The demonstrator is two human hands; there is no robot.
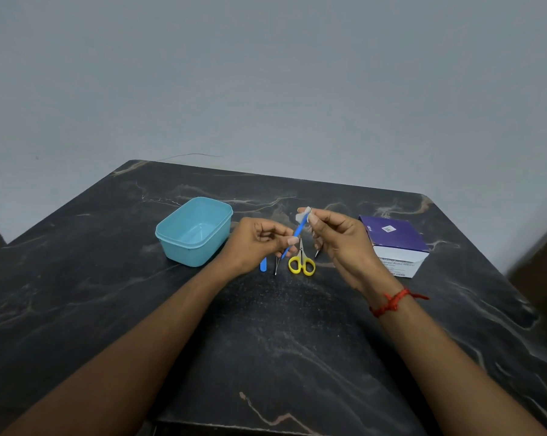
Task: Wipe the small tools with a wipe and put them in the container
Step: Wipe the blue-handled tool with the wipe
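My left hand (259, 239) pinches the lower part of a thin blue tool (297, 232), held slanted above the table. My right hand (335, 234) pinches a small white wipe (303, 214) wrapped round the tool's upper end. Below the hands, on the dark marble table (265, 325), lie yellow-handled scissors (301, 264), a thin metal tool (277, 266), a short blue tool (263, 265) and another metal tip (317, 253), partly hidden by my right hand. The light blue container (194, 231) stands to the left, with nothing visible inside.
A purple and white box of wipes (395, 245) sits at the right, close to my right hand. The table backs onto a grey wall (265, 89). A red thread is tied round my right wrist (388, 303).
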